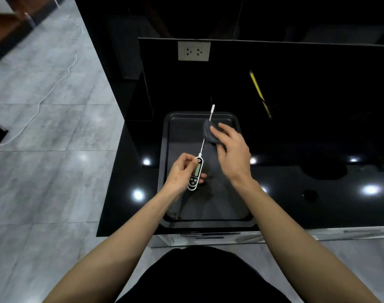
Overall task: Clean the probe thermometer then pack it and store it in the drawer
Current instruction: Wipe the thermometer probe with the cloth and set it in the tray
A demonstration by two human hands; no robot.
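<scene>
My left hand point(182, 171) grips the white and black body of the probe thermometer point(196, 172) above a dark baking tray point(171, 149). Its thin metal probe points up and away from me, and a white tip cap shows at the far end. My right hand point(230, 149) pinches a dark grey cloth point(208, 132) wrapped around the middle of the probe. The cloth hides that stretch of the probe. The thermometer's screen and buttons face up.
The tray sits on a glossy black counter point(307, 182) near its left front edge. A yellow pencil-like stick point(257, 88) lies at the back. A wall socket point(194, 51) is on the black backsplash. Grey tiled floor with a white cable lies to the left.
</scene>
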